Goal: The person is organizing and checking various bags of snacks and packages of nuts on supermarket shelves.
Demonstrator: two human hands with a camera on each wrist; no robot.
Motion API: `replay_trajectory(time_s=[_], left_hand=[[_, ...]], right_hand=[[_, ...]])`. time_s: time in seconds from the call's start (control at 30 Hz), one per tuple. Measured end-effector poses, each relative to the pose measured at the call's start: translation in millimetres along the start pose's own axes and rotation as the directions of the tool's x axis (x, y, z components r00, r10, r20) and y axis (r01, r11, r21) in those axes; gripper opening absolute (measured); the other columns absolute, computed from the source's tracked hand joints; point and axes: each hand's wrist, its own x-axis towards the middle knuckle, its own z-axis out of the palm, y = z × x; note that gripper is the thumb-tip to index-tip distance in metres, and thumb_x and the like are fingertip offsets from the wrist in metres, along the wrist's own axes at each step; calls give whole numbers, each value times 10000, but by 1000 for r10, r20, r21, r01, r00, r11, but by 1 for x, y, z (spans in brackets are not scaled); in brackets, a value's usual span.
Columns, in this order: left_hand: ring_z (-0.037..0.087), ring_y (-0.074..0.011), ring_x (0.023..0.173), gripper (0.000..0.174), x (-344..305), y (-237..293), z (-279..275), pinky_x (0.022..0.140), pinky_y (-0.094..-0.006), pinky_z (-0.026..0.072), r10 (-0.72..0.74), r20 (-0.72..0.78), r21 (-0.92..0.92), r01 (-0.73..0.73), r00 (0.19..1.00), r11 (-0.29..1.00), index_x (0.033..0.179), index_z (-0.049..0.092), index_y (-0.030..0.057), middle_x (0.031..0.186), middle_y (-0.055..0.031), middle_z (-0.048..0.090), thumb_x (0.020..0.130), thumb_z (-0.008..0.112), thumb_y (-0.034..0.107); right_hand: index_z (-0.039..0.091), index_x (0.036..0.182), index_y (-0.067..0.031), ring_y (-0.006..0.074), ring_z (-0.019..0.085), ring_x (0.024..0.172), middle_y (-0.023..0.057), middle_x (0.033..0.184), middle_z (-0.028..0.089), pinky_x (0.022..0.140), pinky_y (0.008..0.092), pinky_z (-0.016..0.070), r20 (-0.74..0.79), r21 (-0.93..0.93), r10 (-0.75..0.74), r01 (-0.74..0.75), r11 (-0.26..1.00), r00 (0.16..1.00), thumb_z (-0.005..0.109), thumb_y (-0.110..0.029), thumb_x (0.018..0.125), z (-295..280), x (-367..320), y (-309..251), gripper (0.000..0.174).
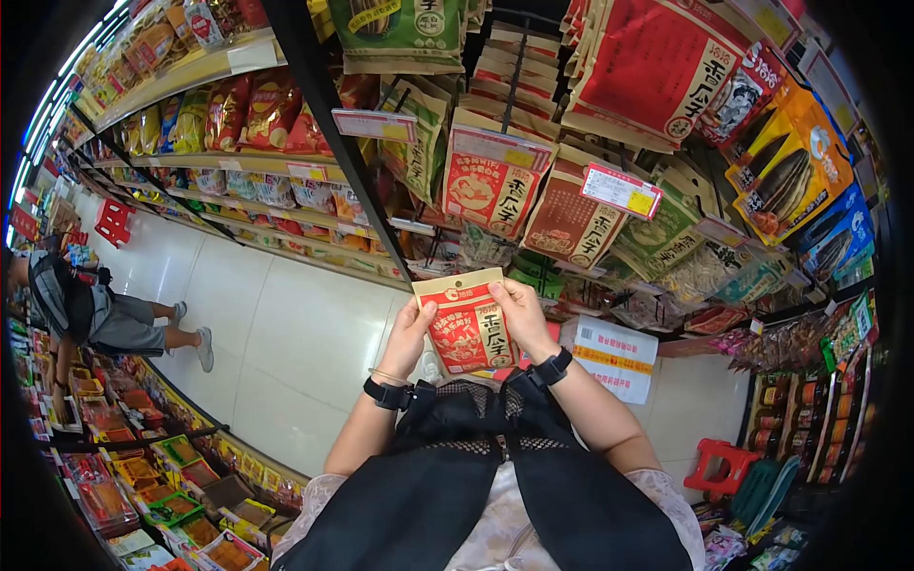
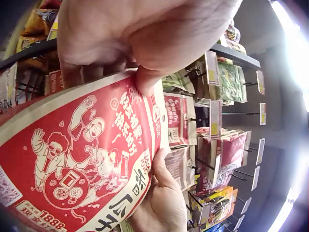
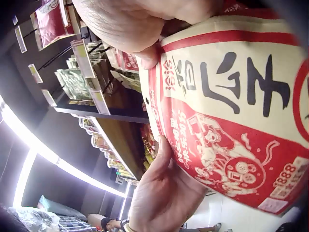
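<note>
Red-and-cream packet (image 1: 468, 333): I have it near the middle of the head view, held up in front of the person's chest, its printed front facing my camera and its hole-punched edge toward the top of the frame. The left hand (image 1: 409, 335) grips its left side and the right hand (image 1: 526, 316) grips its upper right corner, both thumbs lying on the front. In both wrist views I see the large dark characters and the line drawing of figures up close.

Across the upper middle and upper right of my head view, more packets hang on hooks, among them a red packet (image 1: 657, 71) and a yellow packet (image 1: 795, 157). A white carton (image 1: 609, 360) sits right of the right hand, and a red stool (image 1: 721, 466) stands at lower right. Another person (image 1: 133, 319) is at the left, beside the pale tiled floor (image 1: 276, 305).
</note>
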Motion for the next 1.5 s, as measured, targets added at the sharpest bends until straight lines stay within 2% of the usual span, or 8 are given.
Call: replay_trajectory(time_s=[0.13, 0.2, 0.23, 0.37, 0.5, 0.93, 1.33, 1.5], left_hand=[[556, -113, 1011, 313, 15, -20, -21, 909, -273, 420, -111, 35, -119, 114, 993, 986, 1168, 520, -15, 1114, -71, 610, 962, 462, 214], [564, -114, 993, 301, 27, -36, -35, 902, -275, 424, -122, 0, -107, 121, 993, 987, 1153, 529, -18, 1096, -74, 617, 963, 454, 204], [571, -116, 975, 291, 35, -45, -44, 895, -277, 428, -130, -39, -95, 126, 991, 987, 1138, 538, -20, 1079, -76, 624, 965, 447, 195], [601, -121, 881, 263, 70, -72, -89, 827, -278, 457, -132, -196, 32, 141, 972, 989, 1081, 572, -7, 997, -73, 651, 964, 441, 188], [591, -119, 814, 265, 114, -85, -126, 767, -282, 470, -90, -235, 279, 156, 968, 948, 1050, 588, -19, 935, -75, 655, 957, 462, 195], [559, -96, 911, 262, 171, -46, -119, 838, -257, 433, 55, -116, 163, -36, 992, 986, 1080, 579, -12, 1000, -49, 635, 965, 442, 180], [566, -110, 828, 215, 197, -61, -122, 763, -266, 459, 116, -162, 230, -77, 980, 970, 1014, 590, -41, 912, -63, 646, 949, 464, 120], [567, -113, 860, 232, 191, -59, -123, 793, -262, 453, 160, -161, 401, -84, 974, 912, 1034, 586, -31, 957, -55, 642, 961, 464, 152]], right_hand=[[623, 992, 36, 55, 576, 751, 22, 852, 660, 688, 222, 470, -7, -88, 27, -28, 996, 1000, 496, -206, 952, -3, 8, 21, 276], [629, 1013, 23, 86, 578, 820, 47, 925, 654, 734, 257, 467, 65, -385, 68, -38, 922, 996, 507, -201, 942, -8, 15, 32, 265], [585, 1124, -1, 155, 571, 974, 93, 1088, 613, 841, 306, 454, 97, -474, 19, 29, 880, 995, 527, -182, 926, -8, 17, 30, 274], [436, 1288, -27, 240, 513, 1144, 129, 1243, 528, 967, 348, 408, -13, -408, 102, -98, 907, 995, 551, -136, 907, -12, 10, 31, 412], [461, 1244, -12, 210, 550, 1079, 140, 1187, 561, 915, 319, 438, -88, -347, 107, -131, 929, 990, 566, -116, 895, -29, -8, 35, 379], [508, 1165, 0, 170, 580, 1015, 120, 1071, 627, 902, 291, 434, -291, -235, 217, -290, 928, 932, 548, -82, 900, -42, -52, 47, 280], [530, 1141, 4, 168, 585, 1006, 121, 1059, 634, 877, 287, 441, -307, -240, 220, -299, 924, 926, 545, -78, 898, -42, -49, 45, 257], [535, 1133, 1, 171, 585, 1008, 120, 1065, 632, 875, 288, 442, -307, -268, 213, -299, 916, 927, 546, -74, 896, -41, -51, 41, 249]])
